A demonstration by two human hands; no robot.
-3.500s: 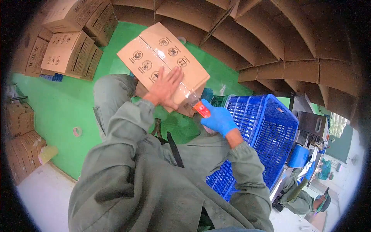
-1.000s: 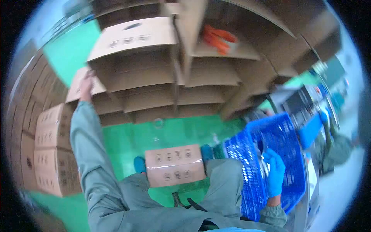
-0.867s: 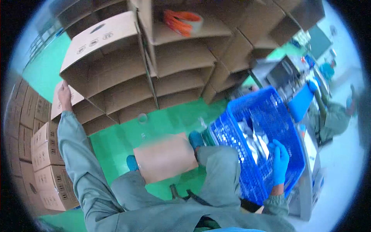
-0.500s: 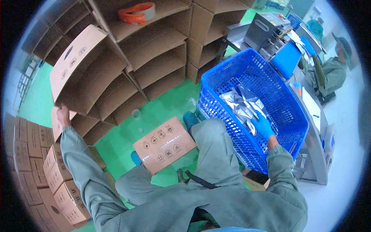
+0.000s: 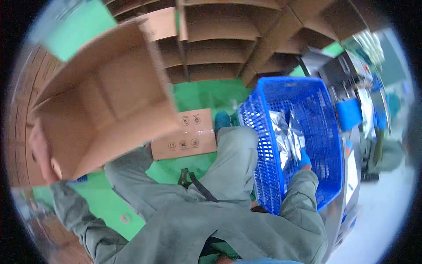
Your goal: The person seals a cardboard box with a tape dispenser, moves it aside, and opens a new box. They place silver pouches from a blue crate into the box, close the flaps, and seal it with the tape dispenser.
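Note:
An open, empty cardboard box (image 5: 118, 88) is held up at the left, its mouth turned toward me and its outline blurred. My bare left hand (image 5: 41, 152) grips its near left edge. Inside the blue plastic basket (image 5: 314, 193) on my right lie silver foil bags (image 5: 285, 136). My right hand (image 5: 304, 161), in a blue glove, is closed at the lower end of one bag; its fingers are partly hidden. A closed cardboard carton (image 5: 184, 140) with printed symbols sits on the floor between my legs.
Stacked open cartons (image 5: 220, 33) form shelves ahead. Closed cartons (image 5: 20, 114) are piled along the left. A metal machine (image 5: 343, 68) stands beyond the basket, with a blurred person (image 5: 387, 152) at the far right. A tape roll (image 5: 125, 218) rests on the green floor (image 5: 202, 94).
My left hand has pulled a box off the stack at the left and swung it nearer. My right hand stays in the basket at the bags. The view has turned left.

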